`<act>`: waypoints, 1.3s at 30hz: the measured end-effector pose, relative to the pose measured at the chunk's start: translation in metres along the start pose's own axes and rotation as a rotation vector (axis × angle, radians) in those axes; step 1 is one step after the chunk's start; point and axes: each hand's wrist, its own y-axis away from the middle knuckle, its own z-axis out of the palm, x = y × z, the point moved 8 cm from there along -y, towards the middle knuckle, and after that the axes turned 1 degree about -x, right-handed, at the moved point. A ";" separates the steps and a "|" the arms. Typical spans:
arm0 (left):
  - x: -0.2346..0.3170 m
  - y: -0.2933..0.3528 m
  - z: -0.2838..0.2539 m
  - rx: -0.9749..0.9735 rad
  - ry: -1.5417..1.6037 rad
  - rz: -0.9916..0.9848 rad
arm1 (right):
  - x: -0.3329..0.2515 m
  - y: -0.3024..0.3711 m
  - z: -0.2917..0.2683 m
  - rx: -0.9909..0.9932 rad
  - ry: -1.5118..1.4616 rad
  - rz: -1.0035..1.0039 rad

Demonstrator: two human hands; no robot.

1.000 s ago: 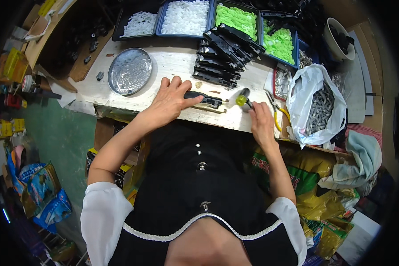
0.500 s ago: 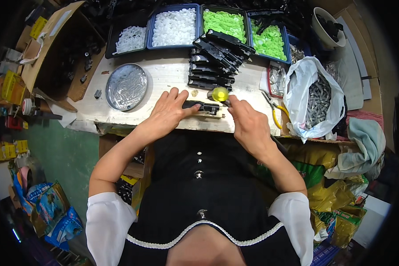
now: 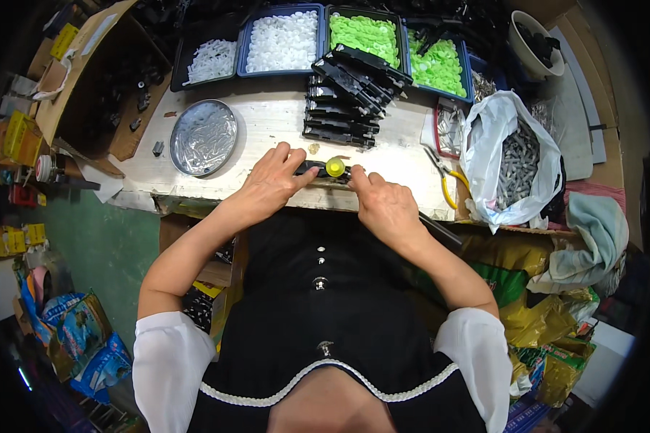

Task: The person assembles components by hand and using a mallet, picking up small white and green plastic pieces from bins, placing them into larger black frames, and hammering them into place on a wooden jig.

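At the table's near edge, my left hand [image 3: 271, 180] presses a black plastic part [image 3: 310, 172] with thumb and fingers. My right hand [image 3: 386, 206] is closed round the handle of a hammer. The hammer's yellow head [image 3: 335, 167] is over the right portion of the black part and hides some of it; whether they touch I cannot tell. Beyond my hands lies a stack of similar black parts [image 3: 339, 119], its upper pieces askew. To the left sits a round tin [image 3: 204, 137] of thin metal pins.
Trays of white pieces [image 3: 282, 40] and green pieces [image 3: 365, 40] line the back. On the right are yellow-handled pliers [image 3: 451, 184] and a white plastic bag [image 3: 484, 159] of grey parts. An open cardboard box [image 3: 87, 79] stands at the left.
The hammer has moved left and nearer with my right hand, its head now over the black part. My left hand stays almost where it was.
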 end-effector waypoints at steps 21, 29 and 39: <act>-0.063 0.000 0.007 0.024 0.460 -0.400 | 0.009 -0.001 0.001 -0.005 -0.082 -0.082; -0.065 0.026 0.011 0.302 0.707 -0.542 | -0.029 -0.027 -0.008 0.145 -0.258 -0.144; -0.057 0.047 0.018 0.476 0.712 -0.488 | -0.012 -0.062 0.018 -0.127 -0.306 0.050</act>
